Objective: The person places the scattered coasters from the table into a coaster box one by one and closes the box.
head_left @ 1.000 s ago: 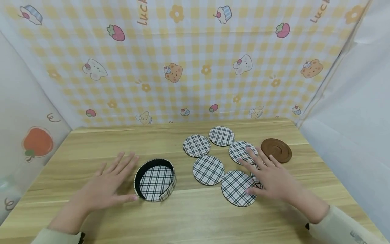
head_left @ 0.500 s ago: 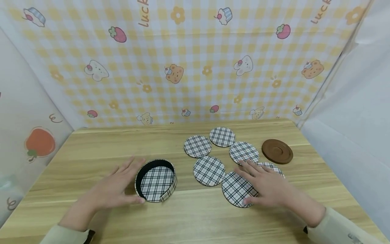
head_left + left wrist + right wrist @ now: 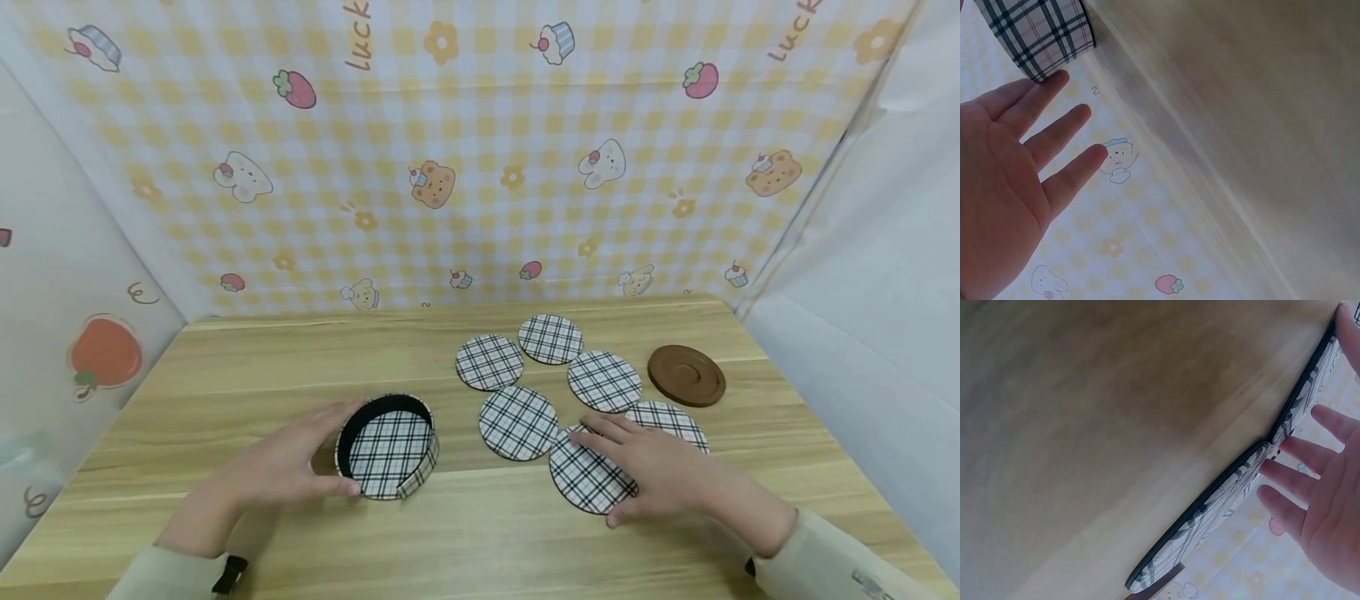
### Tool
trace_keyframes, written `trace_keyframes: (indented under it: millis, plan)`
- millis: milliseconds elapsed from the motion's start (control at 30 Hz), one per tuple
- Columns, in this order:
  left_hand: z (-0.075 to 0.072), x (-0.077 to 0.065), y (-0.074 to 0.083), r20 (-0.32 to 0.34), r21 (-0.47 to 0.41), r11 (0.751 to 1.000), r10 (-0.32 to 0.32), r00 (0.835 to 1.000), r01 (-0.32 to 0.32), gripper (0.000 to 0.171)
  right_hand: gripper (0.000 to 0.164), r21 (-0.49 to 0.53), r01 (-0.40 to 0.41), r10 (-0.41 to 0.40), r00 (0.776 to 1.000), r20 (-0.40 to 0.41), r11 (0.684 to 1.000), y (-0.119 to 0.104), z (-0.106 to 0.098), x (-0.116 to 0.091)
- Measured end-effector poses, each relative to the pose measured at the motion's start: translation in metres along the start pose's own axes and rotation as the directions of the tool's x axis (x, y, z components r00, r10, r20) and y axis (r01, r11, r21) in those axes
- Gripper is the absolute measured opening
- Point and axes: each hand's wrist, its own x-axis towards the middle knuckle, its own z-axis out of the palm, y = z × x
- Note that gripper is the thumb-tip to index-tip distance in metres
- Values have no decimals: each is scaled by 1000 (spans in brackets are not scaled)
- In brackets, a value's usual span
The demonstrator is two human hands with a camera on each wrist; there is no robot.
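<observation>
A round coaster holder (image 3: 426, 468) with a black inside wall and plaid outside stands left of the middle. My left hand (image 3: 288, 467) is at its left side, thumb tip at the front rim and fingers along the back. In the left wrist view those fingers reach out loosely by the plaid wall. On the right, my right hand (image 3: 663, 471) lies over a plaid round coaster (image 3: 585, 475), thumb at its near edge and fingertips over its top. The right wrist view shows these fingers spread and nearly straight beside the coasters' edges. A second coaster (image 3: 671, 419) is partly hidden behind this hand.
Several more plaid coasters lie flat, among them a near-middle one (image 3: 517, 423) and a back one (image 3: 551, 339). A brown round disc (image 3: 686, 377) with ring grooves lies at the back right. A yellow-checked cloth (image 3: 480, 125) rises behind the wooden table (image 3: 465, 542).
My left hand has moved right, up to the holder. The right hand has come back and down onto the near coaster, uncovering the coasters behind. The view has shifted slightly.
</observation>
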Motion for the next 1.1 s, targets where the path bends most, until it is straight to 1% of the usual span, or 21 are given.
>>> trace_keyframes:
  millis: [233, 367, 433, 633, 900, 1033, 1100]
  plan:
    - [-2, 0, -2, 33, -53, 998, -14, 999, 16, 107, 95, 18, 33, -33, 999, -11, 999, -1, -3, 2]
    - [-3, 1, -2, 36, -58, 998, 1, 999, 1, 108, 91, 12, 49, -49, 999, -19, 999, -2, -5, 3]
    - [-3, 1, -2, 37, -56, 998, 2, 999, 0, 108, 90, 11, 51, -51, 998, -21, 999, -3, -5, 3]
    - [0, 3, -2, 42, -66, 997, -24, 999, 27, 109, 89, -3, 61, -61, 997, -38, 998, -3, -5, 3]
    - [1, 3, -1, 40, -91, 995, -33, 999, 36, 109, 88, -18, 88, -89, 992, -88, 996, -3, -5, 4]
    - [-1, 3, 0, 40, -100, 994, -33, 999, 37, 109, 87, -13, 86, -87, 991, -102, 996, -4, -7, 5]
    - [-2, 3, 0, 39, -103, 994, -23, 999, 27, 109, 87, -18, 85, -86, 990, -108, 996, -5, -8, 6]
